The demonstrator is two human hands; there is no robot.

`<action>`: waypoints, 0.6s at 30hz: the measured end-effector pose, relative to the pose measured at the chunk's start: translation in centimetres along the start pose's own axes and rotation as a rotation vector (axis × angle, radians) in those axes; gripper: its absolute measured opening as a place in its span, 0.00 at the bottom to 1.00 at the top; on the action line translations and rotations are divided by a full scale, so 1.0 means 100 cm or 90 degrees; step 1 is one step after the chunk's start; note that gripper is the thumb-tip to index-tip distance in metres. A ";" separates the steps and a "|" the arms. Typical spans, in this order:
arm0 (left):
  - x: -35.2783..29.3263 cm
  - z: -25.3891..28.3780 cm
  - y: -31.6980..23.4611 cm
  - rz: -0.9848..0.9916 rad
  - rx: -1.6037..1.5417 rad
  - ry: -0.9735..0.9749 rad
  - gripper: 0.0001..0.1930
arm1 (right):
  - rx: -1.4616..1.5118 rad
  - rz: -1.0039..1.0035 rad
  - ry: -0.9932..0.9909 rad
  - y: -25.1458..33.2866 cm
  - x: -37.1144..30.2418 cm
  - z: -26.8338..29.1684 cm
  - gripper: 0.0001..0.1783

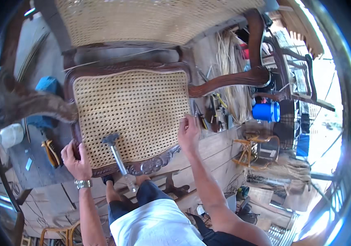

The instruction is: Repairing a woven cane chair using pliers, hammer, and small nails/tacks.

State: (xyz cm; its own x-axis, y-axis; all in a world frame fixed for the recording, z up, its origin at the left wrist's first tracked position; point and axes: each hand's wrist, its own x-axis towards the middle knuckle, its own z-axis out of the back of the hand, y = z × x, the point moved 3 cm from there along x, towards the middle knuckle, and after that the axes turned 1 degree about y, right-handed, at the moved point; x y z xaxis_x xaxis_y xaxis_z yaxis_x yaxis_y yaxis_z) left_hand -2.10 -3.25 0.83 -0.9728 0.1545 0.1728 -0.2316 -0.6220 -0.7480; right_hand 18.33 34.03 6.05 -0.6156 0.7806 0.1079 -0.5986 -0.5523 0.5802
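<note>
In front of me stands a dark carved wooden chair with a woven cane seat (pixel 142 104). A hammer (pixel 120 158) lies on the cane near the front, its dark head on the weave and its shiny handle pointing toward me past the carved front rail (pixel 153 164). My left hand (pixel 77 162), with a metal watch on the wrist, grips the seat frame at its front left corner. At the right edge of the seat is my right hand (pixel 189 133), fingers curled together; anything between them is too small to make out.
Pliers with orange handles (pixel 51 152), a white bottle (pixel 10 136) and a blue bundle (pixel 46 88) lie to the left. Toward the right are loose cane strands (pixel 235 78), several hand tools (pixel 218 112), a blue bucket (pixel 266 112) and a small rattan chair (pixel 255 151).
</note>
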 end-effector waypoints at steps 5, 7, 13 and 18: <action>-0.006 -0.024 -0.007 -0.031 0.014 0.023 0.16 | -0.174 -0.070 -0.133 -0.137 0.017 0.058 0.12; -0.006 -0.018 -0.005 -0.023 0.031 0.030 0.16 | -0.176 -0.088 -0.126 -0.153 0.023 0.069 0.11; -0.007 -0.013 0.002 -0.027 0.115 0.048 0.18 | -0.200 0.022 0.003 -0.155 0.052 0.069 0.10; -0.005 -0.013 0.004 -0.044 0.195 0.068 0.21 | -0.212 0.040 0.049 -0.159 0.057 0.063 0.15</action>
State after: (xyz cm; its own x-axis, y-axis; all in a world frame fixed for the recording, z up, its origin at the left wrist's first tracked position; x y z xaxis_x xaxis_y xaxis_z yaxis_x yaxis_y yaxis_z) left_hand -1.68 -2.60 -0.34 -0.9519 0.2746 0.1359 -0.3050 -0.8068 -0.5061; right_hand 27.57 49.12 2.52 -0.6858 0.7247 0.0665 -0.6848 -0.6736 0.2781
